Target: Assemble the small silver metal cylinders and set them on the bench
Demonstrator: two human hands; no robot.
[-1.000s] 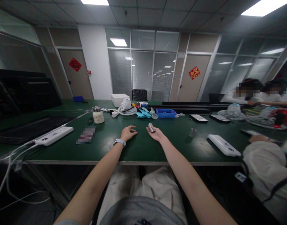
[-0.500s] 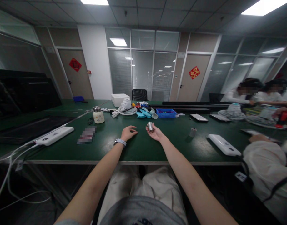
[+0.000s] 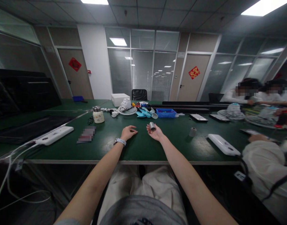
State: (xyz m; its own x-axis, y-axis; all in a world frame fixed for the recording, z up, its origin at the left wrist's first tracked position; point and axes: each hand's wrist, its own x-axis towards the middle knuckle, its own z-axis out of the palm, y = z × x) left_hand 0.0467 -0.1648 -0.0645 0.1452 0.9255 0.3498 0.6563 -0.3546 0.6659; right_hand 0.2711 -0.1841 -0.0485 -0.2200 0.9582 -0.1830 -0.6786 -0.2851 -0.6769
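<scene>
My right hand (image 3: 155, 132) is palm up a little above the green table, its fingers curled around a small silver metal cylinder (image 3: 152, 126). One round end of the cylinder, dark inside, faces toward me. My left hand (image 3: 128, 132), with a watch (image 3: 120, 142) on its wrist, rests over the table to the left, fingers apart and holding nothing. A similar small grey cylinder (image 3: 193, 132) stands upright on the table to the right of my right hand.
Beyond my hands lie light-blue fan blades (image 3: 144, 112), a white fan guard (image 3: 131, 111) and a blue bin (image 3: 166, 113). A patterned bottle (image 3: 98, 115) stands left. White power strips (image 3: 55, 135) flank me. A co-worker's sleeve (image 3: 263, 156) is at right; other people sit farther back.
The metal cylinder has turned in my right hand, so its dark end shows now and its side shows less. My left hand stays put.
</scene>
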